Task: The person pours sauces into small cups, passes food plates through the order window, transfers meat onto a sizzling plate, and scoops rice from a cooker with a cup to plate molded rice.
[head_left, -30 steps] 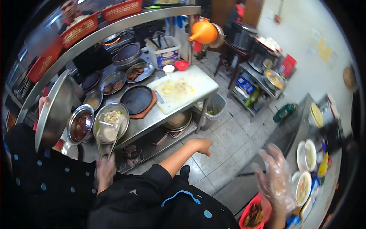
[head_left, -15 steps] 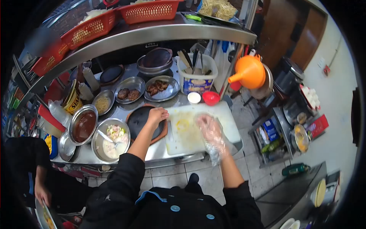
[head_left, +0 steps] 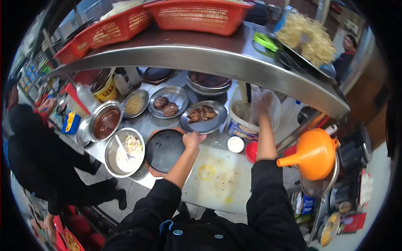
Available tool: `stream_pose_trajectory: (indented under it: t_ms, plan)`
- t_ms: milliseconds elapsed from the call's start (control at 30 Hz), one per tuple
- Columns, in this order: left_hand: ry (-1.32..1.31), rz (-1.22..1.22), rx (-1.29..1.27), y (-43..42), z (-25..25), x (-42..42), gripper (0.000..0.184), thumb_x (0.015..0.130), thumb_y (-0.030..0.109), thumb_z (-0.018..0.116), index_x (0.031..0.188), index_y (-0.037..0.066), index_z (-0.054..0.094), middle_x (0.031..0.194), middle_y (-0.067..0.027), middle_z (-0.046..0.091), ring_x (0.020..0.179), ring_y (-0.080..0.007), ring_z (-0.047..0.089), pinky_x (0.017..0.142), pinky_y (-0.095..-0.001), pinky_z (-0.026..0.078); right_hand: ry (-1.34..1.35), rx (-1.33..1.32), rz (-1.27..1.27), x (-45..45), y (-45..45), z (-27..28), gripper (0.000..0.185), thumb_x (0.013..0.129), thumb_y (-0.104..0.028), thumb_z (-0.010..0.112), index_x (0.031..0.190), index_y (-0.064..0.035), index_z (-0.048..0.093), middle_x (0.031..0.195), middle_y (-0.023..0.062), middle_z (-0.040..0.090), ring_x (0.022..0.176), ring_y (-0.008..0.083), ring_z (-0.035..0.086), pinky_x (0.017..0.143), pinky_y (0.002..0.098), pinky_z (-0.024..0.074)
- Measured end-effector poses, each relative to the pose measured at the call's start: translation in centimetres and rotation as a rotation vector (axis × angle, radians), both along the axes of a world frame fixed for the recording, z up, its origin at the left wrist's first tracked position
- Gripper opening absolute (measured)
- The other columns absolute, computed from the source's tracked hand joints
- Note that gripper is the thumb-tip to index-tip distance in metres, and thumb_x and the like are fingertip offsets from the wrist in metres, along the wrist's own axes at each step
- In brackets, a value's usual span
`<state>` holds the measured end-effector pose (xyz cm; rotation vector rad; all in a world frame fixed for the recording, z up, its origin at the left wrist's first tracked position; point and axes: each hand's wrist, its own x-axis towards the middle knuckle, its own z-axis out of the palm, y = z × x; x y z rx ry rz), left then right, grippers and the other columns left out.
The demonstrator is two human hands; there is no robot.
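My left hand (head_left: 194, 139) is closed at the near rim of a metal plate (head_left: 217, 125) holding browned pieces of meat. Below and left of that hand lies a black sizzling plate (head_left: 163, 151) on a brown base. My right hand (head_left: 263, 105), in a clear plastic glove, reaches into the white tub (head_left: 242, 129) where utensils (head_left: 248, 92) stand upright. Motion smears its fingers, so whether it holds a utensil is unclear. The cutting board (head_left: 213, 178), stained yellow in places, lies between my forearms.
At left stand a mixing bowl (head_left: 107, 158) with a spoon in creamy food and a bowl of brown sauce (head_left: 107, 122). A steel shelf edge (head_left: 201, 57) crosses above my hands. An orange funnel (head_left: 315, 151) hangs at right. A co-worker (head_left: 42, 154) stands at left.
My right hand has moved from above the cutting board up to the utensil tub. My left hand has gone from over the sizzling plate to the meat plate's rim. The view has turned.
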<state>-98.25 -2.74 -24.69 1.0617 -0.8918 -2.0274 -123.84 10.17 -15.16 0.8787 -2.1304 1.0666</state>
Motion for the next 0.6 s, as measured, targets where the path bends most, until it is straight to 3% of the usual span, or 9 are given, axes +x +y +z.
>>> stream_pose_trajectory:
  t_ms: [67, 133, 167, 233, 300, 400, 433, 533, 600]
  plan:
    - [-0.008, -0.104, -0.004, 0.9, 1.4, 4.7, 0.011, 0.081, 0.003, 0.049, 0.077, -0.008, 0.047, 0.073, -0.0158, 0.056, 0.056, -0.0242, 0.061, 0.054, -0.0328, 0.054, -0.025, -0.185, 0.116, 7.4, 1.9, 5.4, 0.040, 0.080, -0.026, 0.059, 0.108, -0.0001, 0.050, 0.101, 0.0181, 0.055, 0.094, 0.0332, 0.052, 0.087, 0.0435, 0.0372]
    - [-0.021, -0.174, 0.053, 2.4, 4.4, 9.7, 0.010, 0.080, 0.004, 0.050, 0.080, -0.006, 0.049, 0.071, -0.0108, 0.055, 0.058, -0.0205, 0.059, 0.056, -0.0303, 0.053, -0.232, -0.396, 0.001, 17.1, 3.6, 8.6, 0.029, 0.075, -0.015, 0.064, 0.098, -0.0027, 0.053, 0.090, 0.0146, 0.055, 0.090, 0.0300, 0.052, 0.081, 0.0405, 0.0395]
    - [-0.044, -0.210, 0.084, 3.2, 6.0, 12.2, 0.012, 0.080, 0.003, 0.051, 0.085, -0.007, 0.051, 0.071, -0.0091, 0.055, 0.056, -0.0183, 0.058, 0.056, -0.0268, 0.054, 0.112, -0.425, 0.077, 18.4, 4.7, 6.5, 0.022, 0.073, -0.013, 0.066, 0.090, -0.0039, 0.056, 0.089, 0.0129, 0.051, 0.092, 0.0269, 0.051, 0.080, 0.0390, 0.0403]
    - [-0.051, -0.243, -0.051, 3.7, 6.3, 16.5, 0.015, 0.080, 0.005, 0.051, 0.090, -0.006, 0.052, 0.071, -0.0071, 0.055, 0.059, -0.0154, 0.058, 0.056, -0.0266, 0.054, 0.135, -0.301, -0.014, 22.9, 7.6, 4.8, 0.020, 0.072, -0.012, 0.068, 0.087, -0.0034, 0.057, 0.097, 0.0128, 0.049, 0.098, 0.0264, 0.048, 0.083, 0.0389, 0.0393]
    - [-0.083, -0.258, -0.096, 4.1, 7.4, 20.3, 0.019, 0.081, 0.005, 0.050, 0.095, -0.007, 0.053, 0.074, -0.0067, 0.057, 0.060, -0.0141, 0.058, 0.057, -0.0263, 0.054, -0.118, -0.505, 0.071, 24.6, 10.1, -0.4, 0.021, 0.069, -0.008, 0.070, 0.085, -0.0021, 0.057, 0.104, 0.0126, 0.046, 0.102, 0.0264, 0.045, 0.088, 0.0399, 0.0368]
    - [-0.109, -0.235, -0.169, 4.2, 7.5, 23.4, 0.015, 0.082, 0.004, 0.050, 0.093, -0.005, 0.055, 0.073, -0.0060, 0.057, 0.058, -0.0125, 0.056, 0.056, -0.0262, 0.053, -0.153, -0.251, -0.133, 25.8, 13.2, -1.7, 0.031, 0.067, -0.005, 0.070, 0.094, -0.0018, 0.055, 0.106, 0.0129, 0.044, 0.103, 0.0268, 0.045, 0.092, 0.0407, 0.0343]
    - [-0.137, -0.244, -0.175, 4.0, 7.9, 24.3, 0.012, 0.082, 0.003, 0.050, 0.090, -0.005, 0.055, 0.072, -0.0061, 0.057, 0.057, -0.0125, 0.056, 0.056, -0.0267, 0.053, -0.267, -0.400, -0.080, 25.4, 13.5, -2.9, 0.045, 0.066, -0.005, 0.071, 0.105, 0.0006, 0.050, 0.112, 0.0155, 0.044, 0.106, 0.0290, 0.044, 0.093, 0.0412, 0.0339]
    - [-0.155, -0.285, -0.203, 3.5, 6.7, 26.1, 0.013, 0.082, 0.002, 0.050, 0.090, -0.005, 0.056, 0.074, -0.0067, 0.058, 0.057, -0.0127, 0.056, 0.055, -0.0274, 0.053, -0.337, -0.334, 0.020, 23.9, 11.8, -0.3, 0.059, 0.064, -0.007, 0.072, 0.114, 0.0030, 0.043, 0.120, 0.0197, 0.042, 0.111, 0.0298, 0.041, 0.095, 0.0377, 0.0322]
    - [-0.168, -0.279, -0.224, 3.8, 7.3, 26.5, 0.011, 0.082, 0.002, 0.050, 0.088, -0.005, 0.056, 0.073, -0.0069, 0.057, 0.056, -0.0127, 0.055, 0.054, -0.0274, 0.053, -0.132, 0.032, -0.196, 21.0, 10.9, -1.9, 0.065, 0.064, -0.010, 0.071, 0.120, 0.0020, 0.041, 0.118, 0.0201, 0.047, 0.104, 0.0312, 0.049, 0.088, 0.0347, 0.0384]
